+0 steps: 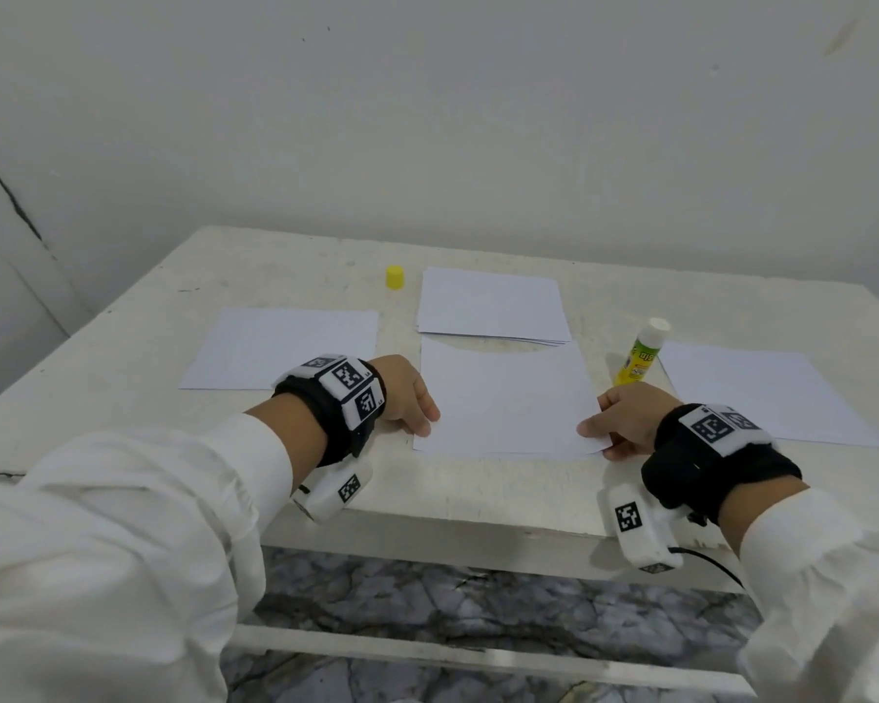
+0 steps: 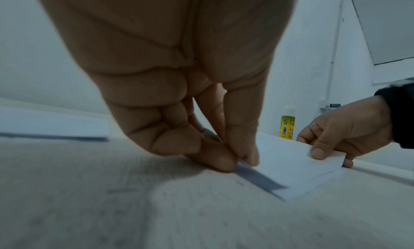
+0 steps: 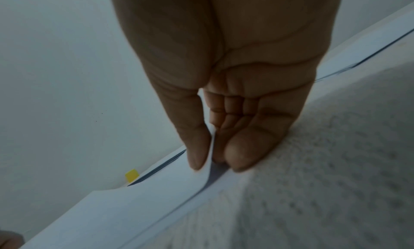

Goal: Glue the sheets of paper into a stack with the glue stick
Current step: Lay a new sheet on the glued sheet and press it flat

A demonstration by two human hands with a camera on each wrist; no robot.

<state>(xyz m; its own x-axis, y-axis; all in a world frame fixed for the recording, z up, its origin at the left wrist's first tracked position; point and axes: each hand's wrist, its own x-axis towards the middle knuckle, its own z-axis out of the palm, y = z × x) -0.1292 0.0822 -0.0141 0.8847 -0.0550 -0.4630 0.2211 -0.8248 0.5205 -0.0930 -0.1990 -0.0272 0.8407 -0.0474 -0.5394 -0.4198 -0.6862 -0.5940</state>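
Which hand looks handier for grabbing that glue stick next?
Right, probably. The open glue stick stands just beyond the right hand, while the left hand is across the sheet. Both hands pinch that sheet's edges.

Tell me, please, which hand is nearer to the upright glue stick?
Right. The right hand pinches the sheet just in front of the glue stick; the left hand holds the sheet's opposite edge.

Left side: a single white paper sheet (image 1: 282, 347) lies flat on the rough white table (image 1: 123, 357), no hindrance.
Back: a small yellow plastic cap (image 1: 395, 277) stands beside a flat stack of white sheets (image 1: 490, 307).
Right side: an upright yellow-green glue stick (image 1: 639, 353) stands just behind the right hand (image 1: 625, 421).
Front edge: bare table strip.
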